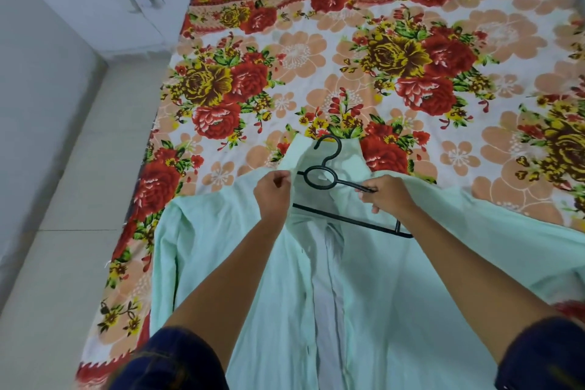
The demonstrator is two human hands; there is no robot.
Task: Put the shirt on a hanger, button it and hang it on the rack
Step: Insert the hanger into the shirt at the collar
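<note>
A pale mint cotton shirt (380,279) lies unbuttoned, front open; a thin black wire hanger (329,180) rests inside its collar

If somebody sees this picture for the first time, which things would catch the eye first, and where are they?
First the bedsheet with big red and yellow roses, filling the upper and middle view. Next the mint shirt lying open on it at the bottom centre, with a black hanger at the collar. The left hand pinches the left shirt edge, and the right hand holds the hanger's right arm.
</note>
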